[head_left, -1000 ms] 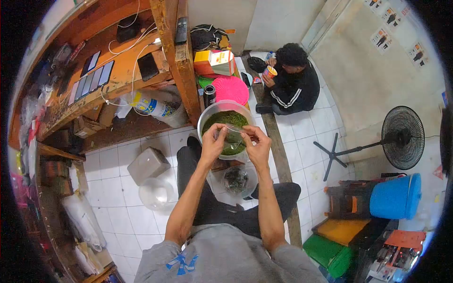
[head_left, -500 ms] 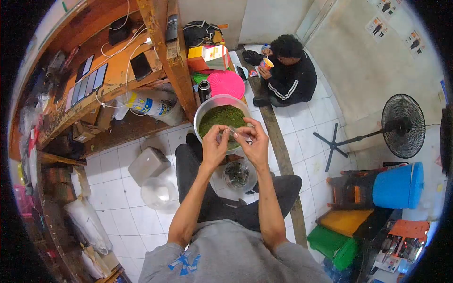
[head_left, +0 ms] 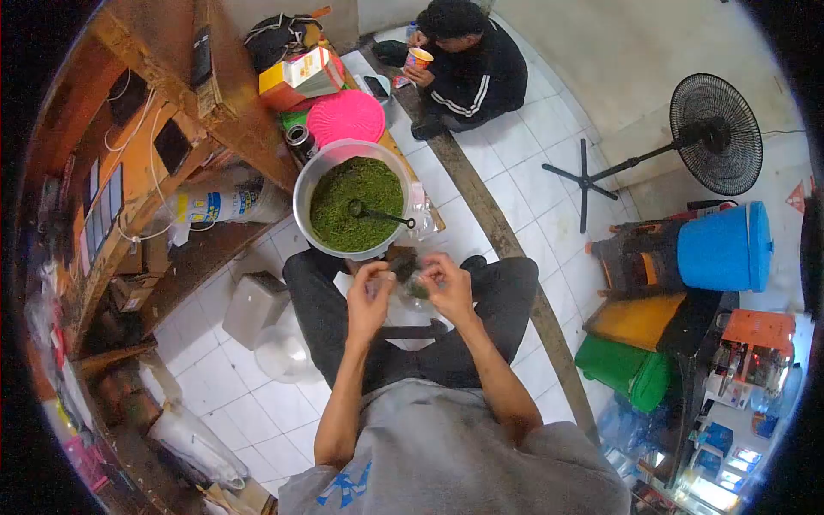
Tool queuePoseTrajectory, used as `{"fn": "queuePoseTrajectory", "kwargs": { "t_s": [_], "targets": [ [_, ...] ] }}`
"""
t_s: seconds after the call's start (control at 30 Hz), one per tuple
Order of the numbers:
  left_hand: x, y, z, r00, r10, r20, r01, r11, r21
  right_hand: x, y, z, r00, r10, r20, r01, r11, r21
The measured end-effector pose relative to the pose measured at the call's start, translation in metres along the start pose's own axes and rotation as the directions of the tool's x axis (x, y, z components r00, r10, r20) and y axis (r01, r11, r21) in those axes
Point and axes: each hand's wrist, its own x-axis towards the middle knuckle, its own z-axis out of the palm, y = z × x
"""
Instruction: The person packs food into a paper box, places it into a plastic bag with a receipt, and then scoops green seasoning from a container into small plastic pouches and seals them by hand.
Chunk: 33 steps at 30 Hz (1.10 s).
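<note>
Just in front of my lap, my left hand [head_left: 369, 292] has its thumb and fingertips pinched together; what is between them is too small to make out. A short way to its right, my right hand [head_left: 448, 287] has curled fingers at a small clear plastic bag [head_left: 420, 289] with something greenish showing, blurred. Beyond both hands stands a large translucent basin [head_left: 302, 210] of shredded green leaves [head_left: 343, 184]. A black scoop [head_left: 378, 215] lies on the leaves, its handle toward the right rim. Below the basin, a clear container with dark contents [head_left: 400, 260] is partly hidden by my hands.
A pink lid [head_left: 348, 118], a dark can [head_left: 300, 140] and a yellow-red box [head_left: 300, 77] stand behind the basin. Another person [head_left: 481, 73] sits at the back holding a cup [head_left: 419, 58]. A fan [head_left: 715, 133] is at right, wooden shelving [head_left: 249, 142] at left.
My hands have moved apart and lower; earlier they met over the basin with a small clear plastic piece between them. The scoop in the basin now shows. The view has shifted, too.
</note>
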Motion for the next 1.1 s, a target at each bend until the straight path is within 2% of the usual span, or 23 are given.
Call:
{"fn": "queuePoseTrajectory", "kwargs": {
  "t_s": [0.03,0.07,0.1,0.17,0.2,0.23,0.27,0.3,0.33,0.37,0.4,0.43,0.5,0.57,0.63,0.67,0.83,0.9,0.93,0.97,1.0,1.03,1.1],
  "targets": [
    [0.0,-0.004,0.0,1.0,-0.008,-0.001,0.008,1.0,0.004,-0.003,0.029,0.0,0.998,0.054,-0.034,-0.055,0.998,-0.016],
    [0.001,-0.007,-0.001,0.974,-0.228,-0.014,0.224,0.965,-0.139,-0.003,0.057,0.002,0.998,0.061,-0.028,-0.061,0.998,-0.011],
    [0.001,-0.009,-0.003,0.9,-0.436,0.001,0.419,0.864,-0.278,-0.003,0.083,0.006,0.993,0.115,-0.04,-0.117,0.991,-0.067],
    [0.004,-0.007,-0.004,0.887,-0.461,0.018,0.444,0.842,-0.307,-0.001,0.121,0.011,0.985,0.168,-0.034,-0.171,0.979,-0.11],
    [0.007,-0.003,-0.003,0.88,-0.473,0.04,0.449,0.802,-0.394,0.0,0.135,0.011,0.992,0.122,0.01,-0.11,0.921,-0.375],
    [0.009,-0.001,-0.007,0.877,-0.476,0.063,0.445,0.758,-0.477,0.004,0.148,0.012,0.995,0.079,0.062,-0.025,0.794,-0.607],
    [0.011,-0.004,-0.014,0.885,-0.452,0.115,0.451,0.764,-0.462,0.011,0.148,0.014,0.986,0.136,0.095,-0.042,0.761,-0.647],
    [0.012,-0.007,-0.019,0.884,-0.457,0.097,0.447,0.768,-0.459,0.014,0.148,0.022,0.985,0.132,0.111,-0.031,0.769,-0.638],
    [0.013,-0.007,-0.019,0.896,-0.435,0.084,0.43,0.806,-0.407,0.016,0.122,0.024,0.952,0.264,0.156,-0.236,0.955,-0.178],
    [0.014,-0.006,-0.016,0.908,-0.411,0.079,0.411,0.84,-0.354,0.019,0.086,0.021,0.9,0.356,0.253,-0.424,0.85,0.311],
    [0.014,-0.005,-0.012,0.908,-0.413,0.076,0.411,0.839,-0.355,0.021,0.035,0.011,0.865,0.286,0.412,-0.485,0.687,0.541],
    [0.016,-0.004,-0.005,0.909,-0.411,0.075,0.407,0.831,-0.379,0.021,0.007,0.013,0.865,0.285,0.412,-0.484,0.689,0.539],
    [0.017,-0.002,0.004,0.911,-0.406,0.074,0.396,0.812,-0.429,0.019,-0.024,0.018,0.884,0.142,0.446,-0.33,0.864,0.379],
    [0.016,0.011,0.001,0.911,-0.404,0.077,0.385,0.773,-0.504,0.027,-0.004,0.021,0.889,0.143,0.434,-0.344,0.835,0.429],
    [0.015,0.014,-0.004,0.903,-0.422,0.081,0.373,0.676,-0.636,0.037,-0.007,0.012,0.899,0.287,0.331,-0.404,0.836,0.371],
    [0.013,0.003,-0.019,0.907,-0.382,0.175,0.415,0.746,-0.521,0.04,-0.022,0.006,0.896,0.293,0.334,-0.414,0.824,0.387],
    [0.0,0.001,-0.03,0.912,-0.381,0.152,0.398,0.735,-0.549,0.048,-0.02,-0.001,0.897,0.218,0.385,-0.374,0.839,0.395],
    [-0.001,0.004,-0.032,0.883,-0.435,0.179,0.458,0.711,-0.534,0.051,-0.024,0.002,0.917,0.258,0.305,-0.346,0.894,0.284],
    [-0.002,0.0,-0.03,0.895,-0.423,0.142,0.428,0.724,-0.541,0.05,-0.033,0.005,0.915,0.251,0.315,-0.342,0.897,0.281],
    [-0.002,0.0,-0.03,0.897,-0.422,0.13,0.42,0.726,-0.545,0.046,-0.049,0.008,0.991,0.093,0.099,-0.095,0.995,0.016],
    [-0.002,0.0,-0.031,0.904,-0.415,0.105,0.4,0.732,-0.552,0.041,-0.063,0.012,0.989,-0.136,-0.064,0.111,0.95,-0.293],
    [-0.003,0.0,-0.031,0.91,-0.407,0.08,0.379,0.737,-0.559,0.036,-0.074,0.013,0.989,-0.14,-0.054,0.119,0.95,-0.29],
    [-0.003,0.004,-0.029,0.914,-0.404,0.038,0.353,0.746,-0.565,0.023,-0.089,0.017,0.974,-0.122,0.193,0.149,0.98,-0.133]
  ]
}}
